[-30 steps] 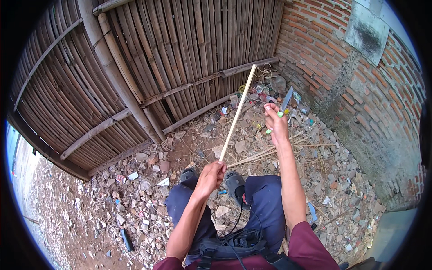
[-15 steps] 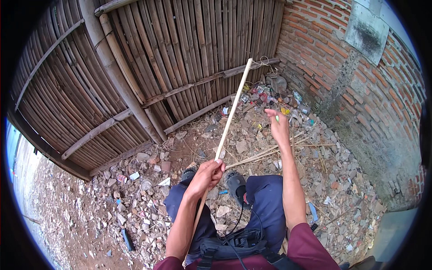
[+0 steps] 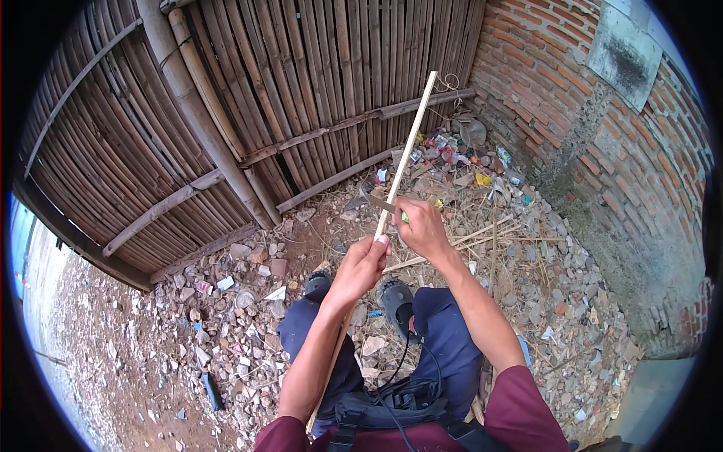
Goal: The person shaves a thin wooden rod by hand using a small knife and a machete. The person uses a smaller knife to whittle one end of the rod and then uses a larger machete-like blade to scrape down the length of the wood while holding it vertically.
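My left hand [image 3: 362, 267] grips a long, thin pale bamboo strip [image 3: 410, 139] that points up and away toward the fence. My right hand [image 3: 423, 227] holds a small knife with a green handle, and its dark blade [image 3: 379, 202] lies against the strip just above my left hand. The two hands are close together over my knees. The lower end of the strip runs down past my left forearm and is partly hidden.
A split-bamboo fence [image 3: 248, 90] stands ahead and a brick wall [image 3: 617, 128] at the right. Rubble, stones and litter cover the ground, with more bamboo slivers [image 3: 482, 237] by my right side. A black bag with cables [image 3: 395, 403] rests in my lap.
My right hand, stretched out far along the strip a second ago, has come back to just above my left hand. The strip has tilted slightly more upright.
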A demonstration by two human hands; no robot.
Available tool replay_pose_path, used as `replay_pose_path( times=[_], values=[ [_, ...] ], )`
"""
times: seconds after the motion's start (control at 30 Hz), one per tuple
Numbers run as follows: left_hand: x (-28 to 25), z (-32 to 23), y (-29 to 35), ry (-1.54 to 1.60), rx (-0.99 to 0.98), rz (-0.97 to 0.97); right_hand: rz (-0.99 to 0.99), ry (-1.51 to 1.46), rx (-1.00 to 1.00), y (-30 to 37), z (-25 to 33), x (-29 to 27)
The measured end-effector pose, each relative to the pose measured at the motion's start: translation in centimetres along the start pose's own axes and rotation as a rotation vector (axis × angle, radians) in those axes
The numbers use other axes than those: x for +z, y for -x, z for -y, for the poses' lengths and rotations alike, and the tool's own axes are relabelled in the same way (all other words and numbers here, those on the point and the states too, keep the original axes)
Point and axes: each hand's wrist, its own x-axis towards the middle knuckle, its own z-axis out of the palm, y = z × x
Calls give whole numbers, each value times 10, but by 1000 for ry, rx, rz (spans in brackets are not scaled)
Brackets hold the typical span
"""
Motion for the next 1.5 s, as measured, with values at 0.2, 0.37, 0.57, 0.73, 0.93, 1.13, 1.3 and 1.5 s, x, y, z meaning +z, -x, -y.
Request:
replay_pose_path(
  times=[0.2,0.37,0.57,0.73,0.93,1.13,1.3,1.5],
  values=[
    [5,16,-13,-382,229,-191,-11,106,-34,2,-2,-1],
    [5,27,-18,-374,210,-176,38,179,-52,5,-3,2],
    [9,37,-19,-442,223,-269,29,270,-23,6,-10,17],
    [16,28,-13,-575,228,-348,-15,361,-23,2,-16,26],
    [18,13,-3,-661,246,-367,-58,333,-23,-2,-11,27],
    [14,10,0,-707,260,-381,-116,344,-40,-7,-9,31],
    [9,6,6,-701,323,-383,-161,326,-27,-13,-4,34],
    [24,13,36,-792,313,-322,-301,371,66,-25,-43,14]
  ],
)
